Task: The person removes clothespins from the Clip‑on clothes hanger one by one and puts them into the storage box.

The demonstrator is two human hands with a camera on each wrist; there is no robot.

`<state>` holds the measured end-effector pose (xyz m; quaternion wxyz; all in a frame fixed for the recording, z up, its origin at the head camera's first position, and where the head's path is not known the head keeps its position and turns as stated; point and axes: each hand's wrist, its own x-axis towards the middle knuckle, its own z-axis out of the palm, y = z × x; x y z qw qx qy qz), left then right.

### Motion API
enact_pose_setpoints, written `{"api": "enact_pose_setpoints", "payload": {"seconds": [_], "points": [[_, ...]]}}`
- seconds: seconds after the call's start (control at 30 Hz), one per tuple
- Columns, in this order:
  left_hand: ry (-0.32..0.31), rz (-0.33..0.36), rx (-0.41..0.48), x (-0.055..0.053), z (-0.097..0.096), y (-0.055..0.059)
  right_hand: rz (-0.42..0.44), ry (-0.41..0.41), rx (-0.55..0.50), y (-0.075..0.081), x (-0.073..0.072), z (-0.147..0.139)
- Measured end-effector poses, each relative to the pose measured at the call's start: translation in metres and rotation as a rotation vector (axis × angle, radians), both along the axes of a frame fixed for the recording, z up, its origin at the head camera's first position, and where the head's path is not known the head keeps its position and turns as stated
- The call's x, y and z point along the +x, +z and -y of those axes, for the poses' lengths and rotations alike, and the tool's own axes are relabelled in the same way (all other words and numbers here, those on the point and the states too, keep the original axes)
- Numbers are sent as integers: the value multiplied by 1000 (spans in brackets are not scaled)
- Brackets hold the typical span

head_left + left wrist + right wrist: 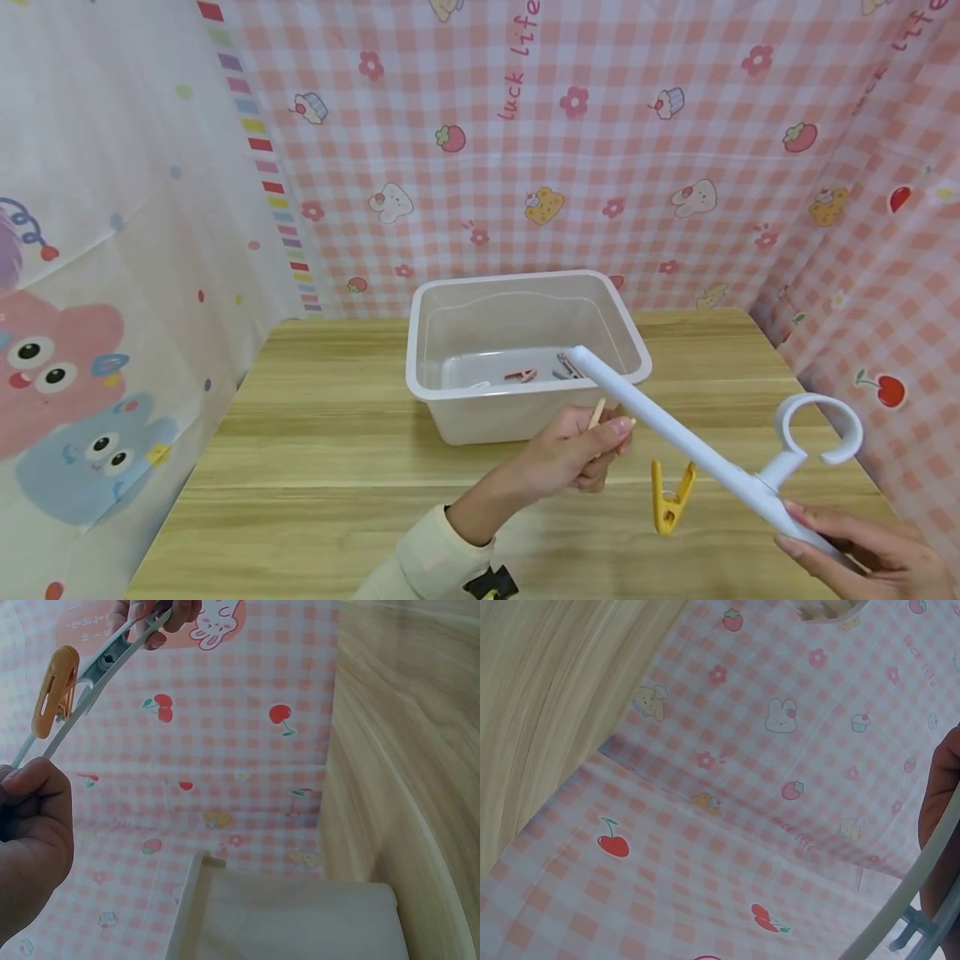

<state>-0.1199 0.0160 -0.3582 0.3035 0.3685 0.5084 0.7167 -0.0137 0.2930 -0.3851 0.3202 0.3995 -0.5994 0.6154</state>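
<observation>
My right hand point(870, 542) grips one end of a white clothes hanger point(697, 446), which slants up to the left with its round hook point(847, 425) to the right. A yellow clothes peg point(667, 504) hangs from the hanger's middle; in the left wrist view this peg point(56, 690) sits across the bars. Near the far half of the hanger, my left hand point(573, 450) pinches a pale yellow clothes peg point(597, 412). Fingers mostly hide that peg, and I cannot tell whether it touches the hanger.
Behind the hands, a whitish plastic bin point(480, 417) stands on the wooden table point(315, 467). A red peg point(520, 376) and a grey peg point(567, 367) lie inside it. Patterned cloth point(480, 167) walls the back and sides.
</observation>
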Motion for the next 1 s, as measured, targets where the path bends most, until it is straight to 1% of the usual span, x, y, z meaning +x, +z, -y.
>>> {"api": "enact_pose_setpoints", "payload": {"seconds": [0.07,0.17,0.3,0.37,0.47,0.6,0.67,0.87,0.93,1.0], "points": [[26,-28,-25,0,1,1,9,2,-7,-2,0,-1],[112,-124,-109,0,2,2,26,-3,-5,-5,1,-3],[263,-328,-274,1,4,5,49,-6,10,-10,1,-7],[321,-421,-350,1,5,6,61,-12,19,-14,1,-10],[391,-549,-429,2,6,6,99,-52,27,-18,3,-12],[466,-737,-492,2,6,6,146,-123,31,-20,6,-12],[497,-829,-517,3,5,5,158,-136,29,-21,7,-12],[581,-1071,-600,4,2,5,190,-156,9,-23,8,-11],[622,-1160,-614,5,1,5,190,-156,11,-23,8,-11],[669,-1252,-623,5,1,4,175,-135,16,-22,8,-12]]}}
